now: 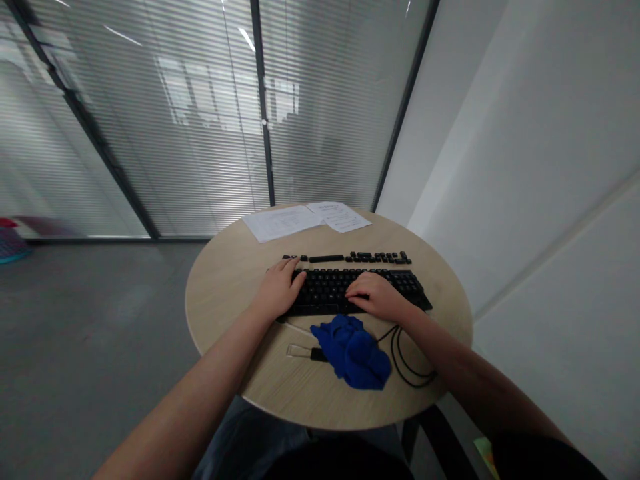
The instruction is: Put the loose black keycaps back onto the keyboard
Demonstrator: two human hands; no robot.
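Observation:
A black keyboard lies on the round wooden table. My left hand rests over its left end, fingers stretched forward and thumb apart. Over the right-middle keys is my right hand, its thumb and fingertips drawn together at the keys; anything between them is too small to make out. Behind the keyboard, loose black keycaps sit in a row, with a long space bar keycap among them. Part of that row's left end is hidden by my left fingers.
In front of the keyboard lie a crumpled blue cloth, a wire keycap puller with a black handle partly under it, and a coiled black cable. Printed papers lie at the table's far edge. Glass with blinds and a white wall stand behind.

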